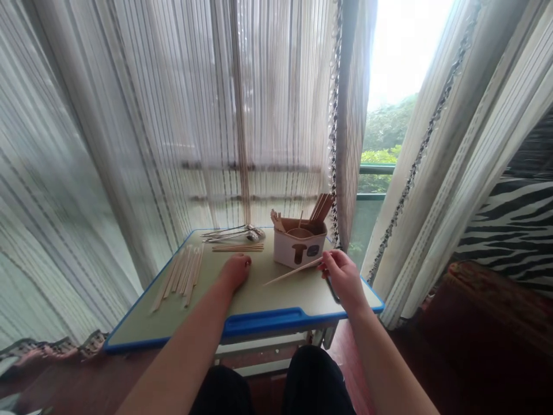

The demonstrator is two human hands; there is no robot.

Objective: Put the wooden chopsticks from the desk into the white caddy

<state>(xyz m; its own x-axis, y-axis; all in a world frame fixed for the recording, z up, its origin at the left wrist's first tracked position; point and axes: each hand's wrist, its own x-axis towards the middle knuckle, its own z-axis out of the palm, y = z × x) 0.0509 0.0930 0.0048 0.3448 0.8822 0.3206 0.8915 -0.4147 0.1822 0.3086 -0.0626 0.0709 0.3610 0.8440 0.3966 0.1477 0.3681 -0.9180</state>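
Observation:
My right hand [341,275] pinches one end of a single light wooden chopstick [291,272], which slants down leftward in front of the box. My left hand [237,271] rests curled on the tabletop, with nothing visible sticking out of it. Just beyond it lie a few wooden chopsticks [237,248] side by side. To its left several pale chopsticks [184,274], seemingly in wrappers, are spread in a loose row. The white box [285,249] with a brown picture on its front stands near my right hand and contains wooden utensils, a round brown item and brown sticks.
Several metal spoons [254,233] lie at the table's back. A dark flat object [332,289] is partly hidden under my right hand. The table [254,297] has a blue raised rim and front groove. Sheer curtains [268,104] hang right behind it.

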